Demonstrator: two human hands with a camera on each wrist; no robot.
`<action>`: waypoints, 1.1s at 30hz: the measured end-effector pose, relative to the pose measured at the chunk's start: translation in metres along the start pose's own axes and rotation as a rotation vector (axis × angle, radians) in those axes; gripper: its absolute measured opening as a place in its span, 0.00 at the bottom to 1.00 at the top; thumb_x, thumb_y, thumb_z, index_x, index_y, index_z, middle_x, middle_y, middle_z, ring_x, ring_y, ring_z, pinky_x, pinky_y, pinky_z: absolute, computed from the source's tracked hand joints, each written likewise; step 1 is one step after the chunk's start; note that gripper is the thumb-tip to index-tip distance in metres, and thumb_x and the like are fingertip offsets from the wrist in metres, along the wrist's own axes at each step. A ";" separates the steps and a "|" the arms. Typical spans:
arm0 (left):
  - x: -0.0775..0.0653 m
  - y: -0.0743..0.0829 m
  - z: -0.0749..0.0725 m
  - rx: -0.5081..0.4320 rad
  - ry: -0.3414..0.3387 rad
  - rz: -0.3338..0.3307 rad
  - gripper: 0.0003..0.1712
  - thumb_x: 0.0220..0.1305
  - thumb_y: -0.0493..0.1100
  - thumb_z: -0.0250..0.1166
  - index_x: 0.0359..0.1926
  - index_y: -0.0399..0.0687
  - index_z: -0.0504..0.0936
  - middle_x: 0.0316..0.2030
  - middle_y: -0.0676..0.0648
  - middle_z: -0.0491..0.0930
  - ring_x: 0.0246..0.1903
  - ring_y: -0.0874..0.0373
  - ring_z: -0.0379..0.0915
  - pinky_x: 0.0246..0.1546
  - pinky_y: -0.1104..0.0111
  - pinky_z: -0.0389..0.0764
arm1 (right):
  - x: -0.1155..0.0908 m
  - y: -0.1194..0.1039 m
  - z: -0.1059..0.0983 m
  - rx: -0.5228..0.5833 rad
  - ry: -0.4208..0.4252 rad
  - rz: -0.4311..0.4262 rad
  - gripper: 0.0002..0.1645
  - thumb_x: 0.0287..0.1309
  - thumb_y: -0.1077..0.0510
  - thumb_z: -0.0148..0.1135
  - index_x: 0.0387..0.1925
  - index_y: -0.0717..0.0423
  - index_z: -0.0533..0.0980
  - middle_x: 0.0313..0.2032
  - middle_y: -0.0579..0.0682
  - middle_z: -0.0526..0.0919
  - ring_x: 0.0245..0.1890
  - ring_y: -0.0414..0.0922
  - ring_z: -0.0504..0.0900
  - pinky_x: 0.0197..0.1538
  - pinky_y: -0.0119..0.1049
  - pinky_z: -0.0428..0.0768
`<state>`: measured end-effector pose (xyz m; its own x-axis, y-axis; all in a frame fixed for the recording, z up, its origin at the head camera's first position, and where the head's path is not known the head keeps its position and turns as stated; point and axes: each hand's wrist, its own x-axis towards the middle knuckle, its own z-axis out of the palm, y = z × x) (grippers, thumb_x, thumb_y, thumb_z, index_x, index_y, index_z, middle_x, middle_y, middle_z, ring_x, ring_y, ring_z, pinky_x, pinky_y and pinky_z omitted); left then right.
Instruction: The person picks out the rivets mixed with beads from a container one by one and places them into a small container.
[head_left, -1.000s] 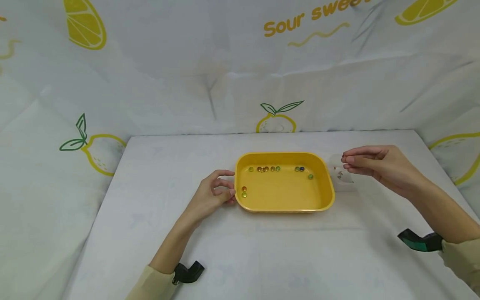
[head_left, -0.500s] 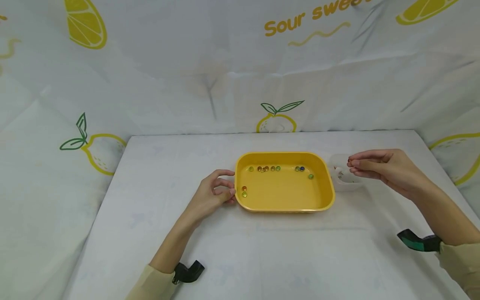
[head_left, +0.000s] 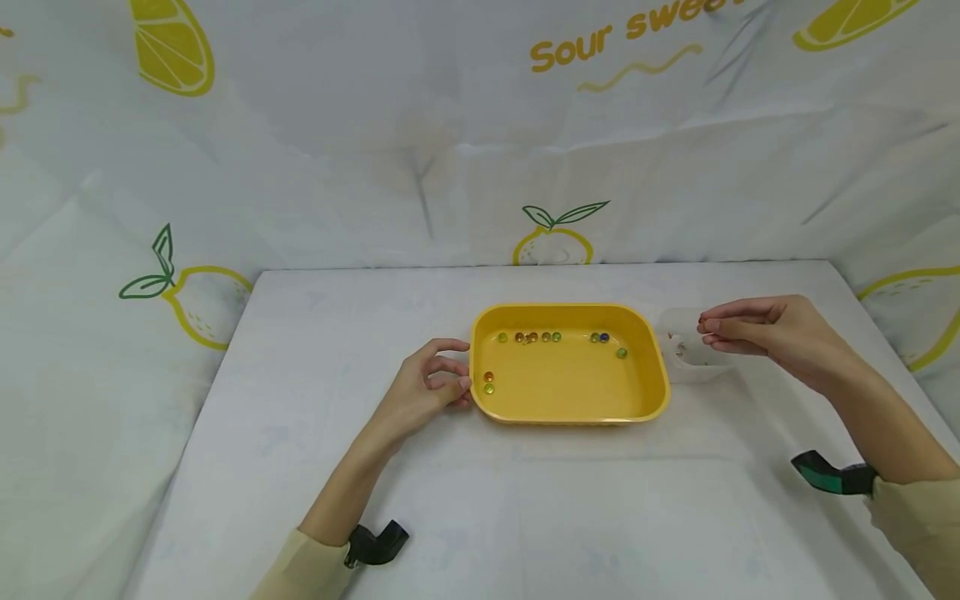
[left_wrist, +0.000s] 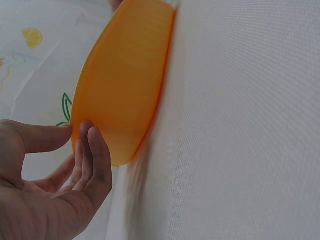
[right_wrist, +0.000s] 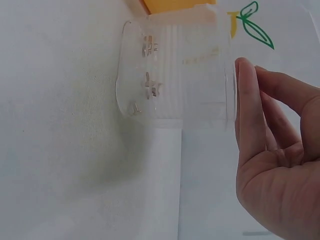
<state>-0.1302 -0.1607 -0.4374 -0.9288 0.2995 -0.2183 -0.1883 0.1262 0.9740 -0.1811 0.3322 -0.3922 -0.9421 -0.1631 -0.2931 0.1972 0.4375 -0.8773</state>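
Note:
A yellow tray [head_left: 570,392] stands on the white table, with several glass marbles [head_left: 532,337] inside, mostly along its far side. My left hand [head_left: 423,383] holds the tray's left end, its thumb and fingers at the rim and outer wall. To the right of the tray is a clear plastic box [right_wrist: 200,75] with small brownish pieces [right_wrist: 150,85] near its bottom. Over the box's rim is my right hand [head_left: 772,337], fingertips together, pinching a tiny reddish-brown thing [head_left: 702,327]; I cannot tell its kind.
The white table [head_left: 465,508] reaches toward me in front of the tray. Behind it hangs a white cloth [head_left: 337,192] printed with lemons. Black wrist mounts [head_left: 375,546] sit at both cuffs.
My right hand has moved slightly right and down, from beside the tray's right end to over the clear box, fingertips still together. The left hand and tray stay where they were.

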 end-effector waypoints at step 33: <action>-0.001 0.000 0.000 0.004 -0.002 0.007 0.31 0.72 0.31 0.67 0.73 0.46 0.73 0.48 0.39 0.83 0.39 0.48 0.88 0.48 0.59 0.95 | 0.002 0.001 -0.006 -0.004 0.003 0.000 0.10 0.74 0.60 0.68 0.52 0.51 0.89 0.41 0.39 0.95 0.40 0.41 0.96 0.45 0.36 0.94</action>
<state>-0.1297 -0.1608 -0.4372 -0.9295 0.3023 -0.2115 -0.1804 0.1275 0.9753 -0.1846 0.3374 -0.3919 -0.9430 -0.1601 -0.2918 0.1960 0.4414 -0.8756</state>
